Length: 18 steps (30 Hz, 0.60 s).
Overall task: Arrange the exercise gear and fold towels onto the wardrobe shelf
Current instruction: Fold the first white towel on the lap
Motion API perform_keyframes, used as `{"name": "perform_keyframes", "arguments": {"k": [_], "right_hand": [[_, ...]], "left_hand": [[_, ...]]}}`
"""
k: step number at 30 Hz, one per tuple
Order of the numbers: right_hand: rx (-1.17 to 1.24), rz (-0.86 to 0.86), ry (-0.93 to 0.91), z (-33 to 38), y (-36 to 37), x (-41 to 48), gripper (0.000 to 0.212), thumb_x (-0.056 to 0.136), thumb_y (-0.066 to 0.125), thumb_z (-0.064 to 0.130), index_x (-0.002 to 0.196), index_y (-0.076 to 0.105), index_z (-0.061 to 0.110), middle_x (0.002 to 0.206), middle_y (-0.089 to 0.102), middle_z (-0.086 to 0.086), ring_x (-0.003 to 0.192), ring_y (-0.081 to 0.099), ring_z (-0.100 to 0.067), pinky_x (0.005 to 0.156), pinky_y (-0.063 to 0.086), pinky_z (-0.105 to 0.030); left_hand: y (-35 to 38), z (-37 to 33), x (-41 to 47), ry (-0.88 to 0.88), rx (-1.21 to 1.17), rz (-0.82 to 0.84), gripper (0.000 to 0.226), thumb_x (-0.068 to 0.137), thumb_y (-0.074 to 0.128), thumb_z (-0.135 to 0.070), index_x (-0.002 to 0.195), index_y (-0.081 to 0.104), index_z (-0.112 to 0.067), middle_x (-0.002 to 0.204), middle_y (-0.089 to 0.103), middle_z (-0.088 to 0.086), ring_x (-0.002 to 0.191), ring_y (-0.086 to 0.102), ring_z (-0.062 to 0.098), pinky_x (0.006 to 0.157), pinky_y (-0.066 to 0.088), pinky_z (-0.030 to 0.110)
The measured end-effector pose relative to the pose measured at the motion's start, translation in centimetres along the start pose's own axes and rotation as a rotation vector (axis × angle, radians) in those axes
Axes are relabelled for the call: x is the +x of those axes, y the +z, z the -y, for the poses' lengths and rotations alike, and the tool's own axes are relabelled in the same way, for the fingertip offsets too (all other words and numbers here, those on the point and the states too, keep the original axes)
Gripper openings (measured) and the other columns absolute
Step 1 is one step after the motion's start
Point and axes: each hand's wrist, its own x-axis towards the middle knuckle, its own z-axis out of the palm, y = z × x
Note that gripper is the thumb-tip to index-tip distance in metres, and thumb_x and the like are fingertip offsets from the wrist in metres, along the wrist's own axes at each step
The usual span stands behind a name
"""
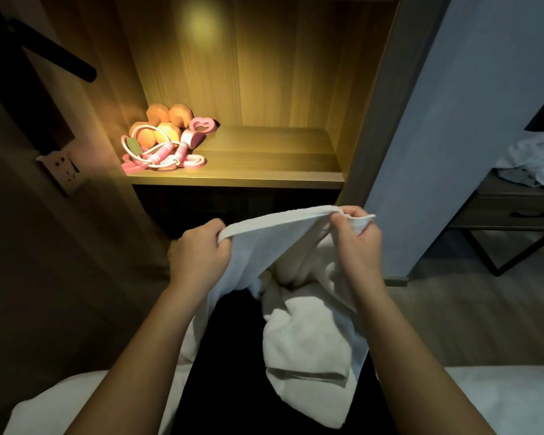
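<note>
Warm light fills the wooden wardrobe shelf [264,158], with orange dumbbells and pink skipping ropes [164,142] piled upper left. At centre frame, the left hand [201,252] and right hand [355,240] each pinch the white terry towel [283,246] by its top edge; folding looks barely begun, so bringing the corners together seems next.

Bare forearms [129,356], black garment [233,365]

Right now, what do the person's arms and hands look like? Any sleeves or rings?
The left hand and right hand are bare: no gloves, no rings that I can see. Both forearms are bare too, with no sleeves, watch or bracelet in view.
</note>
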Motion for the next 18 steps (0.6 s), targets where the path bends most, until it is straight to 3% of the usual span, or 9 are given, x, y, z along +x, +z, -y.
{"name": "perform_keyframes", "arguments": {"k": [3,5,9,13,16,18], "right_hand": [[0.046,-0.111,0.078,-0.2,-0.9,0.6,0.006,0.089,0.06,0.032,0.084,0.064,0.032,0.069,0.065,0.016,0.071,0.063,-0.003,0.056,0.049,-0.019],[0.035,-0.119,0.098,-0.3,-1.0,0.8,0.004,0.089,0.061,0.032,0.086,0.063,0.031,0.073,0.064,0.011,0.076,0.061,-0.01,0.059,0.048,-0.023],[-0.007,-0.074,0.097,-0.1,-0.7,0.7,0.004,0.09,0.062,0.03,0.09,0.066,0.029,0.081,0.065,0.008,0.08,0.061,-0.011,0.06,0.048,-0.022],[-0.071,0.267,-0.042,0.9,0.0,-0.2,0.025,0.093,0.062,0.024,0.114,0.067,0.038,0.1,0.07,0.022,0.092,0.066,0.001,0.071,0.052,-0.015],[-0.1,0.485,-0.124,1.0,1.2,-1.2,0.044,0.093,0.064,0.019,0.132,0.056,0.039,0.123,0.064,0.016,0.114,0.059,-0.003,0.096,0.048,-0.024],[-0.144,0.599,-0.142,0.8,1.7,-1.6,0.043,0.094,0.064,0.017,0.133,0.057,0.035,0.123,0.064,0.012,0.116,0.058,-0.007,0.099,0.047,-0.03]], "left_hand": [[0.3,2.3,-0.3,-0.116,-0.248,-0.043,0.022,0.099,0.047,-0.019,0.078,0.054,-0.016,0.069,0.054,0.0,0.066,0.054,0.019,0.052,0.034,0.029],[-0.4,2.1,-0.4,-0.123,-0.393,-0.114,0.024,0.101,0.045,-0.022,0.08,0.055,-0.017,0.071,0.055,-0.001,0.067,0.054,0.014,0.054,0.037,0.029],[-3.6,-0.5,0.5,0.015,-0.541,-0.269,0.02,0.099,0.048,-0.031,0.083,0.058,-0.025,0.07,0.056,-0.007,0.06,0.051,0.005,0.05,0.038,0.021],[-5.8,-3.6,1.2,0.151,-0.453,-0.196,0.018,0.094,0.054,-0.022,0.079,0.062,-0.026,0.065,0.055,-0.005,0.059,0.05,0.007,0.048,0.034,0.018],[-4.8,-5.6,0.4,0.162,-0.397,-0.013,0.014,0.091,0.058,-0.023,0.08,0.066,-0.025,0.068,0.06,-0.008,0.065,0.056,0.005,0.059,0.047,0.03],[-3.8,-6.5,-0.4,0.201,-0.397,0.064,0.012,0.09,0.059,-0.025,0.082,0.067,-0.026,0.07,0.063,-0.008,0.07,0.06,0.01,0.063,0.053,0.039]]}}
